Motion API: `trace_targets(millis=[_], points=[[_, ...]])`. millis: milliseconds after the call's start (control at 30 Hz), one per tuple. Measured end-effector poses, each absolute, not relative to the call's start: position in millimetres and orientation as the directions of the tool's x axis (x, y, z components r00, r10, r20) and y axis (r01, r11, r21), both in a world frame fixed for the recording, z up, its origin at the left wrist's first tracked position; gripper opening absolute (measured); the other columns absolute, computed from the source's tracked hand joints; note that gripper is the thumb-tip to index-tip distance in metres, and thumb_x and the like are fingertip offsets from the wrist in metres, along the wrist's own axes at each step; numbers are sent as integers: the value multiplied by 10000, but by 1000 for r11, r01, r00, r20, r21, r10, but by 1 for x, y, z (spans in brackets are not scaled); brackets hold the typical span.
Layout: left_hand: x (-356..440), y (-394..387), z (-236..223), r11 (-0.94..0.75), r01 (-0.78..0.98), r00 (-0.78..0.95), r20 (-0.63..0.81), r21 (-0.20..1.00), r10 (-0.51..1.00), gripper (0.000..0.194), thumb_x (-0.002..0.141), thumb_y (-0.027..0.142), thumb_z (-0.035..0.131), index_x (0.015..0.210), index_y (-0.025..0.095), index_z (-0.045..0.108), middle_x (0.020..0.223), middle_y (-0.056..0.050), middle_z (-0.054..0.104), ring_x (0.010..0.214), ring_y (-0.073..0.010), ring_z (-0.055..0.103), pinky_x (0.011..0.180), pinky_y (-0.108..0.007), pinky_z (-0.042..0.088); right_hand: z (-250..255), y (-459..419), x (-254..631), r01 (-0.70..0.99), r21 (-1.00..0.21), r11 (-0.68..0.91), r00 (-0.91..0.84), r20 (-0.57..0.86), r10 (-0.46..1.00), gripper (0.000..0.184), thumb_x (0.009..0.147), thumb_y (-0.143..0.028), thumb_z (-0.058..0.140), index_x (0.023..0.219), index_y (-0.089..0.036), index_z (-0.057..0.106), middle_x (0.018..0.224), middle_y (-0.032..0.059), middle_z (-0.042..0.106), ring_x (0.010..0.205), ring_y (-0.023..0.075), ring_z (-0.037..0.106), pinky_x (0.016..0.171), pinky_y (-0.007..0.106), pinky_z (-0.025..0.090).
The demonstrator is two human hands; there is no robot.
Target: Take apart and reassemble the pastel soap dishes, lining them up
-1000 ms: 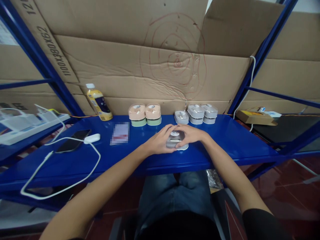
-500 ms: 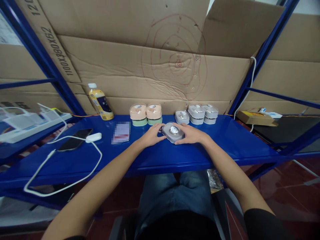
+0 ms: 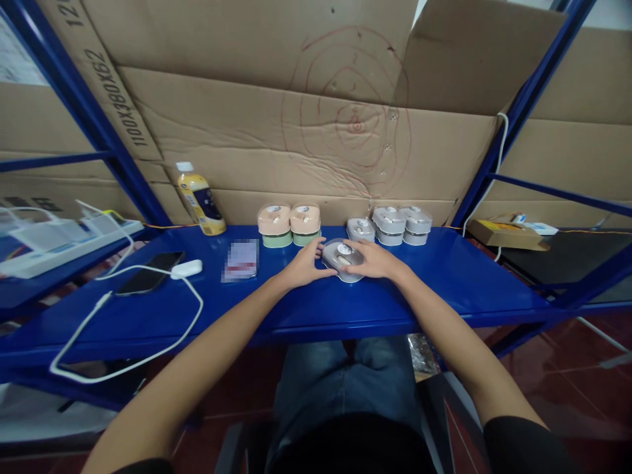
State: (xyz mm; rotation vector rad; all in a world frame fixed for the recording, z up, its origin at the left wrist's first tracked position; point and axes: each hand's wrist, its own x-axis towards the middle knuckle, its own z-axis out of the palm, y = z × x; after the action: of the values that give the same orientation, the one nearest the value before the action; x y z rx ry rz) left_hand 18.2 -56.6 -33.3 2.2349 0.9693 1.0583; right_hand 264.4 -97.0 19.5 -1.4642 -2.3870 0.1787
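Observation:
A grey lidded box [image 3: 348, 251] with a round white label on top sits on the blue table between my two hands. My left hand [image 3: 307, 264] is cupped round its left end, thumb at the lower front side and fingers by the upper left corner. From the right, my right hand [image 3: 378, 261] grips the box, its thumb lying over the lid near a small pale tab. Just behind stand a single grey box [image 3: 361, 230] and two grey stacks [image 3: 389, 220]. Further left are two stacks of peach-topped boxes [image 3: 274, 219] with green bottoms.
On the blue table [image 3: 316, 309] a yellow drink bottle [image 3: 201, 201] stands at the back left. A blurred flat card-like thing [image 3: 241, 260], a dark phone [image 3: 151, 273] and a looping white cable [image 3: 200, 306] lie left of my arms. Cardboard [image 3: 247, 131] backs the table.
My right thumb has moved from the box's front side up onto its lid. The view has shifted slightly; the other boxes stay where they were.

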Motion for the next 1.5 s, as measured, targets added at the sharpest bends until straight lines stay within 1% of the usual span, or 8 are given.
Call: trace_targets(millis=[300, 500, 733, 867, 933, 1067, 1300, 1500], points=[[21, -56, -36, -579, 376, 386, 445, 724, 808, 935, 647, 458, 940, 1405, 174, 472, 1209, -144, 653, 1053, -281, 699, 1007, -536, 575, 26, -105, 258, 893, -218, 394, -364, 166, 917, 932, 863, -732, 670, 1619, -242, 433, 1439, 196, 616, 1264, 417, 647, 1038, 495, 519], [22, -48, -39, -482, 223, 307, 408, 847, 860, 638, 789, 411, 843, 1299, 185, 533, 1098, -114, 687, 1000, -240, 719, 976, -492, 592, 21, -103, 254, 905, -146, 399, -365, 215, 906, 899, 869, -762, 626, 1587, -241, 478, 1360, 189, 665, 1190, 408, 685, 983, 484, 545], [27, -44, -41, -434, 268, 207, 388, 860, 898, 416, 871, 413, 750, 1168, 191, 562, 1001, -81, 706, 950, -232, 728, 938, -469, 601, 21, -104, 250, 907, -126, 402, -373, 203, 905, 867, 890, -759, 601, 1571, -233, 491, 1352, 200, 666, 1166, 421, 697, 960, 489, 554], [26, -45, -41, -490, 329, 229, 435, 807, 871, 405, 851, 434, 768, 1122, 198, 581, 1000, -80, 700, 940, -234, 717, 898, -451, 613, 21, -103, 265, 862, -232, 450, -421, 168, 892, 1116, 792, -826, 672, 1662, -223, 317, 1585, 231, 476, 1393, 457, 545, 1087, 554, 494], [25, -46, -40, -519, 388, 206, 477, 761, 854, 380, 856, 423, 760, 1105, 198, 582, 1013, -88, 693, 956, -244, 706, 911, -463, 605, 22, -103, 275, 806, -241, 540, -502, 203, 840, 1189, 711, -744, 810, 1662, -235, 310, 1660, 208, 381, 1510, 438, 410, 1166, 556, 431], [22, -46, -36, -582, 523, 145, 607, 623, 781, 305, 857, 348, 740, 1069, 202, 577, 1034, -90, 672, 992, -260, 687, 951, -472, 579, 24, -101, 279, 760, -117, 640, -601, 250, 759, 913, 745, -491, 886, 1541, -231, 524, 1589, 176, 481, 1468, 398, 456, 1197, 546, 383], [18, -48, -25, -588, 580, 47, 697, 564, 716, 143, 873, 265, 654, 974, 209, 570, 1006, -87, 656, 950, -267, 681, 913, -455, 575, 21, -66, 239, 855, 190, 483, -518, 290, 805, 768, 885, -585, 730, 1493, -151, 550, 1408, 229, 607, 1352, 415, 509, 1165, 559, 348], [17, -51, -16, -578, 571, -69, 735, 584, 674, 104, 877, 213, 634, 949, 216, 558, 993, -83, 651, 950, -256, 669, 932, -442, 564, 26, -19, 215, 934, 219, 281, -342, 323, 883, 641, 889, -515, 717, 1360, -94, 610, 1363, 255, 631, 1305, 397, 533, 1140, 507, 369]])
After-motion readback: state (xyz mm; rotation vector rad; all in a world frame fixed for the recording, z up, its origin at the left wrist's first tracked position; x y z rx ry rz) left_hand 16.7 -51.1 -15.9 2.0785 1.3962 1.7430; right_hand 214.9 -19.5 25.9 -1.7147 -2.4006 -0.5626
